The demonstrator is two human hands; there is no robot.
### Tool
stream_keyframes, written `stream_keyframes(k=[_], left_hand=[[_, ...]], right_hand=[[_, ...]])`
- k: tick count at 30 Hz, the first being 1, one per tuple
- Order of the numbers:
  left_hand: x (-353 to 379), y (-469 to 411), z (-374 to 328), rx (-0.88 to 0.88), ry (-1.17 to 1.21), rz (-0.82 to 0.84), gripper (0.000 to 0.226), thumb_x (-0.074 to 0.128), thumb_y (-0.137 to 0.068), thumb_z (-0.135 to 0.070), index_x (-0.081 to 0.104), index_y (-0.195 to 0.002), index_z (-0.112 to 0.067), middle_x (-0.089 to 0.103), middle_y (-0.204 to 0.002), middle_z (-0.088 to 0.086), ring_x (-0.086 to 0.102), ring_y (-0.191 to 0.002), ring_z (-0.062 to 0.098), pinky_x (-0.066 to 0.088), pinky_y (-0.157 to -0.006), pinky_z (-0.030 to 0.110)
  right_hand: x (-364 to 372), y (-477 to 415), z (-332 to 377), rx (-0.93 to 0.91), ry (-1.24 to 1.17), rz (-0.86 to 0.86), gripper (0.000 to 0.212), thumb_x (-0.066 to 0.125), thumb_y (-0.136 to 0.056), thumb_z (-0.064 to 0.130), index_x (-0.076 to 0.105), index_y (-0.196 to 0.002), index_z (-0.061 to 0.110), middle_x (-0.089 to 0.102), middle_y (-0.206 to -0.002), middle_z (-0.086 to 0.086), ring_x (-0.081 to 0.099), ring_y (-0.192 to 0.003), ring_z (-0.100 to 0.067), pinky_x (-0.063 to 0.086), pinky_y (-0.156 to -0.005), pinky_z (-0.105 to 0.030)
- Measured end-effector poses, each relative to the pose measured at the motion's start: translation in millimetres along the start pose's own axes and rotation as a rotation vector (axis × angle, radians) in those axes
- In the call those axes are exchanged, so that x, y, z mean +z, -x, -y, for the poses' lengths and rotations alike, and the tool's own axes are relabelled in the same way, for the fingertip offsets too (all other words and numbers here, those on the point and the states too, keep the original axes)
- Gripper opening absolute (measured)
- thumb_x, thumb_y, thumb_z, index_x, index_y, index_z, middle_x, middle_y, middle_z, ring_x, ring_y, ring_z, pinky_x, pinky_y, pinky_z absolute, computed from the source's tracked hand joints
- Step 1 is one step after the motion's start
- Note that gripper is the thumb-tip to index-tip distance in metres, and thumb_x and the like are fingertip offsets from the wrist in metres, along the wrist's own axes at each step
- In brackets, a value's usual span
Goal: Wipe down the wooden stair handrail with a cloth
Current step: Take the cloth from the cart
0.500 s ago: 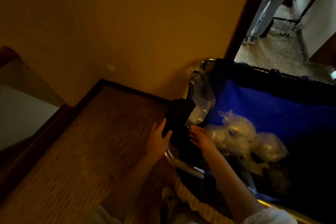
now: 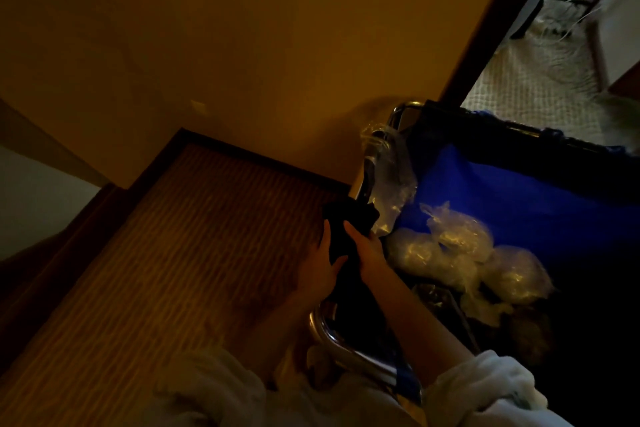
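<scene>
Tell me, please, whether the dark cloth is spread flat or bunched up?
Bunched up: the dark cloth is a crumpled clump gripped by the left hand and the right hand; no flat sheet shows.

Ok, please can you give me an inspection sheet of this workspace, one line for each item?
Surface: ribbed brown carpet, in dim light.
Job's things: dark cloth, held at the cart's edge; handrail not clearly seen.
Clutter: clear plastic bags lie in the cart's blue bag; more clear plastic hangs by the chrome frame.
Grips: left hand and right hand both hold the cloth.
Cables: thin pale cords in the far room.
Surroundings: yellow wall, dark door frame, patterned carpet beyond it.
</scene>
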State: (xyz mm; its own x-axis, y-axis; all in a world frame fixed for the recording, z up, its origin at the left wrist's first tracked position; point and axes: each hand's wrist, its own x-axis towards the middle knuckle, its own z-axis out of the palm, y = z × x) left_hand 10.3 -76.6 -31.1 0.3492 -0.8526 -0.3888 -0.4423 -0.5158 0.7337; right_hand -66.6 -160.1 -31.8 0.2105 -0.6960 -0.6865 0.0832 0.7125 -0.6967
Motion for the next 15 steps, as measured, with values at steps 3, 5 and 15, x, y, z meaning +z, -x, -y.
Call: stream_keyframes(k=[3, 5, 15], left_hand=[[0, 9, 5, 0.008, 0.06, -0.06, 0.065, 0.048, -0.096, -0.043, 0.017, -0.152, -0.035, 0.059, -0.125, 0.003, 0.061, -0.105, 0.023, 0.052, -0.088, 0.045], [-6, 15, 3, 0.035, 0.051, -0.117, 0.052, 0.049, -0.097, -0.038, 0.035, -0.147, -0.033, 0.065, -0.106, 0.003, 0.063, -0.093, 0.019, 0.052, -0.081, 0.036], [-83, 54, 39, 0.142, 0.028, -0.076, 0.032, 0.052, -0.099, -0.021, 0.058, -0.13, -0.017, 0.067, -0.107, 0.008, 0.061, -0.093, 0.015, 0.047, -0.086, 0.024]], right_hand=[[2, 2, -7, -0.098, 0.03, -0.139, 0.041, 0.069, -0.087, 0.011, 0.057, -0.125, 0.0, 0.062, -0.118, -0.018, 0.06, -0.113, -0.036, 0.05, -0.087, -0.037], [2, 5, -11, -0.183, 0.084, -0.224, 0.028, 0.069, -0.087, 0.009, 0.062, -0.113, 0.003, 0.066, -0.106, -0.012, 0.063, -0.106, -0.035, 0.051, -0.086, -0.037], [47, 53, -23, -0.422, 0.413, -0.242, 0.021, 0.081, -0.077, 0.028, 0.066, -0.074, 0.015, 0.071, -0.079, -0.004, 0.07, -0.077, -0.023, 0.058, -0.078, -0.044]])
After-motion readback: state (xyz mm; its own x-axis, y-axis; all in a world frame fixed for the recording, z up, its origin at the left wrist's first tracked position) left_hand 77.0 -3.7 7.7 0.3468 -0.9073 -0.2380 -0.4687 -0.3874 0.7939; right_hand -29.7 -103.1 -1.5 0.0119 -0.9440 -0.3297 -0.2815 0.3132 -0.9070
